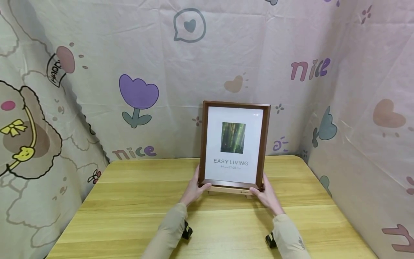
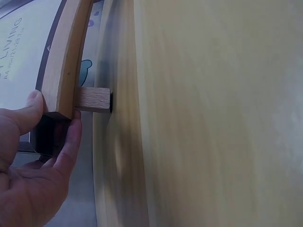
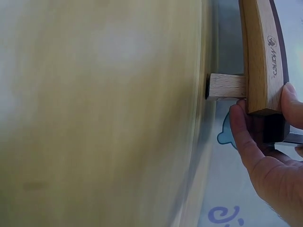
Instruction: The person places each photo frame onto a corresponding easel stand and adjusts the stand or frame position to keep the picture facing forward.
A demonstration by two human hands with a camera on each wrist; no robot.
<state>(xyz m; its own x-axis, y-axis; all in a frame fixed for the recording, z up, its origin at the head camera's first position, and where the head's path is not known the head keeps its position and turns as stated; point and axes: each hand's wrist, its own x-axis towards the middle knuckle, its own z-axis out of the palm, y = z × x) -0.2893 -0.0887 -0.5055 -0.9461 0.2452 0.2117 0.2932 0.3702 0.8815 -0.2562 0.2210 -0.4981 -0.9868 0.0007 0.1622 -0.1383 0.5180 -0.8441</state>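
A brown-rimmed picture frame (image 1: 263, 144) stands tilted slightly back on a light wooden easel, whose front ledge (image 1: 229, 189) runs under its bottom edge. Behind its white front lies a small green bamboo picture (image 1: 233, 138). My left hand (image 1: 194, 187) grips the lower left corner, thumb in front. At the lower right corner my right hand (image 1: 265, 195) holds on in the same way. Fingertips of both hands reach the underside of the ledge near short easel legs (image 2: 93, 99), one also seen as a leg (image 3: 227, 86) in the right wrist view. Most of the easel is hidden.
Beneath everything is a wood-grain table (image 1: 129, 201), its back edge close behind the easel. A printed cloth (image 1: 181, 72) hangs behind and on both sides. Small black wrist devices (image 1: 187, 230) sit at the beige sleeves.
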